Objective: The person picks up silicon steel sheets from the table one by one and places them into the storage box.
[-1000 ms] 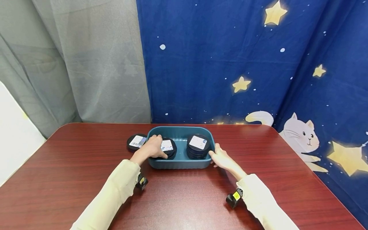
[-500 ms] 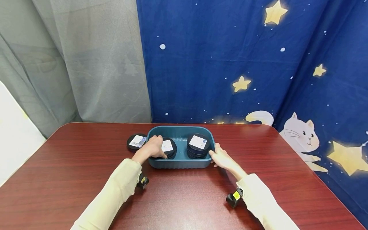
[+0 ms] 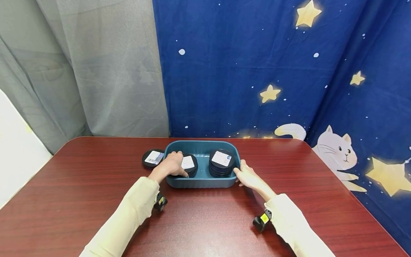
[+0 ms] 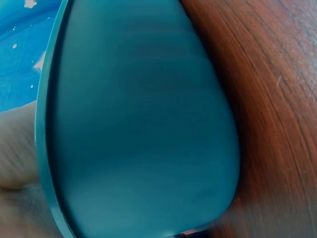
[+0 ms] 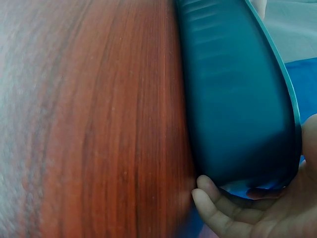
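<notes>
A teal plastic bin [image 3: 201,182] sits on the table with two stacks of flat, round black containers inside. My left hand [image 3: 171,165] reaches over the bin's left end and grips the left stack of round black containers [image 3: 188,165], thumb at its near side; the far fingers are hidden. The right stack of round black containers [image 3: 221,160], white label up, stands apart from it. At the bin's right end, my right hand [image 3: 248,177] holds the wall. In the right wrist view its fingers [image 5: 213,206] curl under the bin's corner.
One more round black container [image 3: 152,158] with a white label lies on the table just outside the bin's left end. The reddish-brown wooden table [image 3: 205,221] ends at a back edge behind the bin, near the grey and blue curtains [image 3: 224,71].
The left stack has shifted very slightly right under my left hand, and its top label looks turned a little. My right hand and the bin stay in place.
</notes>
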### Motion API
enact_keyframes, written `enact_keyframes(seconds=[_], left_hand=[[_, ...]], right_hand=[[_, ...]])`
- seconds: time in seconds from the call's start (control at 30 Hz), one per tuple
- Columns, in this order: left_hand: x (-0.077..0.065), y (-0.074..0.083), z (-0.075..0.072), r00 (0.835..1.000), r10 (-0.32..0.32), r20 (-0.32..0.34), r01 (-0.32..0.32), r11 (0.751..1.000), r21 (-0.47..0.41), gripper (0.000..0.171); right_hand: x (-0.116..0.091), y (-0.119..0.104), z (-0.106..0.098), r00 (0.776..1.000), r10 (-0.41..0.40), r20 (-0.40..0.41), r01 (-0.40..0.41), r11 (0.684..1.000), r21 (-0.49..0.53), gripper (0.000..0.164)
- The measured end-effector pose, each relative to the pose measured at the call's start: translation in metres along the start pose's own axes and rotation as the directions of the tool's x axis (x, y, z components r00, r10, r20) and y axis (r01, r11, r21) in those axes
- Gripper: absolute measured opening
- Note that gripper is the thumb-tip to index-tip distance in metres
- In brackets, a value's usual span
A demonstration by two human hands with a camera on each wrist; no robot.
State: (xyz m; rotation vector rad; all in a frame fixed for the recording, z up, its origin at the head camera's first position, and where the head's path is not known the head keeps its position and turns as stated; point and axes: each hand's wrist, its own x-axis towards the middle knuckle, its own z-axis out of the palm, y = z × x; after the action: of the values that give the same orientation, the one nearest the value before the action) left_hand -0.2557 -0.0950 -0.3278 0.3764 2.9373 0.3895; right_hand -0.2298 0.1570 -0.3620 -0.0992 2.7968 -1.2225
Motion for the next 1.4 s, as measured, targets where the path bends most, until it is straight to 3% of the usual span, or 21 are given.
enact_keyframes(seconds=[0.23, 0.4, 0.67, 0.83, 0.93, 1.13, 1.4], left_hand=[[0.002, 0.0, 0.003, 1.0, -0.008, -0.005, 0.008, 1.0, -0.005, 0.07], [0.001, 0.0, 0.003, 1.0, -0.009, 0.0, 0.009, 1.0, -0.023, 0.083], [-0.006, -0.004, 0.002, 0.998, 0.064, -0.016, -0.065, 0.996, -0.059, 0.093], [-0.011, -0.01, -0.001, 0.988, 0.12, -0.094, -0.129, 0.987, -0.096, 0.085], [-0.015, -0.016, -0.003, 0.969, 0.162, -0.188, -0.188, 0.974, -0.126, 0.073], [-0.022, -0.027, -0.006, 0.9, 0.214, -0.381, -0.316, 0.921, -0.229, 0.054], [-0.031, -0.043, -0.011, 0.836, 0.143, -0.53, -0.372, 0.858, -0.355, 0.034]], right_hand=[[0.001, 0.0, -0.001, 1.0, -0.004, 0.001, 0.004, 1.0, 0.017, 0.026], [0.0, -0.001, -0.001, 1.0, 0.002, 0.011, -0.002, 1.0, 0.021, 0.026], [0.001, 0.0, -0.001, 1.0, 0.01, 0.019, -0.01, 0.999, 0.033, 0.024], [0.001, 0.001, 0.0, 1.0, 0.005, 0.018, -0.005, 1.0, 0.031, 0.023], [0.001, 0.001, 0.0, 1.0, 0.004, 0.018, -0.004, 1.0, 0.03, 0.023], [0.001, 0.001, 0.0, 1.0, 0.008, 0.017, -0.009, 1.0, 0.03, 0.023], [0.0, 0.002, 0.0, 1.0, 0.006, 0.016, -0.006, 1.0, 0.03, 0.025]])
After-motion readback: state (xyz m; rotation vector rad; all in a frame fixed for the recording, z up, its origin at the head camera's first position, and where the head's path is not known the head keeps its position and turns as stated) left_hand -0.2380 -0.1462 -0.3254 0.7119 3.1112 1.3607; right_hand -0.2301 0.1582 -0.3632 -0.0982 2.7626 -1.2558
